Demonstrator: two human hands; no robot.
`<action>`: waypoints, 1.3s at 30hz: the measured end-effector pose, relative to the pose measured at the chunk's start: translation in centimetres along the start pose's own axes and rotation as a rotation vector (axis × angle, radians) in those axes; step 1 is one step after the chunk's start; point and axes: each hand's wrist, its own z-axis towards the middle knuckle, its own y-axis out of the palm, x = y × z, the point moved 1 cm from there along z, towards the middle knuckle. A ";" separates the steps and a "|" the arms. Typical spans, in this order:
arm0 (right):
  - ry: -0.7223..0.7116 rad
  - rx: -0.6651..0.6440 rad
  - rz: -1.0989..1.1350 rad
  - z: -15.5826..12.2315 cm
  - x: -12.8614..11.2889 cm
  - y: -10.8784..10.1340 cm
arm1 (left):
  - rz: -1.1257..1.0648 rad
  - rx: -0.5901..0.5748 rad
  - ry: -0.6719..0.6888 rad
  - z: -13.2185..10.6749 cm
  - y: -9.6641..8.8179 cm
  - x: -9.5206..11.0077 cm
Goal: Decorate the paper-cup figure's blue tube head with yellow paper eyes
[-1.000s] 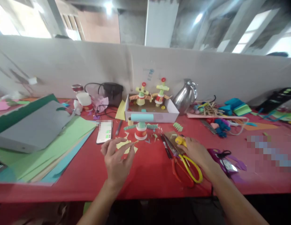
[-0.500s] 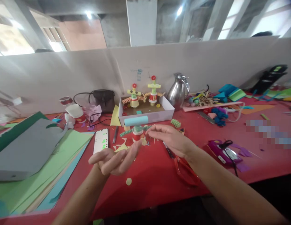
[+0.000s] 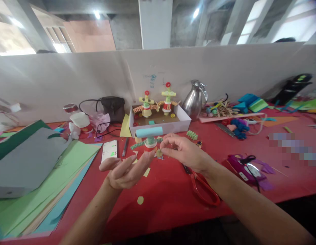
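Observation:
My left hand (image 3: 128, 170) is palm up with its fingers stretched out and apart, and nothing shows in its palm. Close to its fingertips, my right hand (image 3: 185, 149) pinches a small yellowish paper disc (image 3: 159, 153) between thumb and forefinger. Just behind the hands stands a paper-cup figure (image 3: 150, 144) with a light blue paper roll (image 3: 149, 132) on top and folded green arms; my fingers hide its lower part. Another pale yellow paper circle (image 3: 140, 200) lies on the red tabletop nearer to me.
Red-handled scissors (image 3: 204, 189) lie below my right forearm. A phone (image 3: 109, 151) and a pen (image 3: 125, 147) are left of the figure. Behind, a white box (image 3: 160, 128) holds two finished-looking figures beside a steel jug (image 3: 195, 100). Coloured sheets (image 3: 68, 170) cover the left side.
My right fingers have curled from nearly straight into a pinch, and the small disc now shows at their tips. The left hand stays palm up, its fingers slightly more spread.

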 end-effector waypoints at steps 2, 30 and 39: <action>-0.022 0.040 -0.081 0.4 0.3 0.1 | 0.046 0.182 -0.001 0.4 -0.3 1.1; -0.269 0.545 -0.586 7.7 4.4 4.5 | -1.043 0.042 -0.785 4.7 4.0 1.6; -0.303 0.571 -0.605 7.8 4.9 4.8 | -1.060 0.074 -0.796 4.8 4.0 1.8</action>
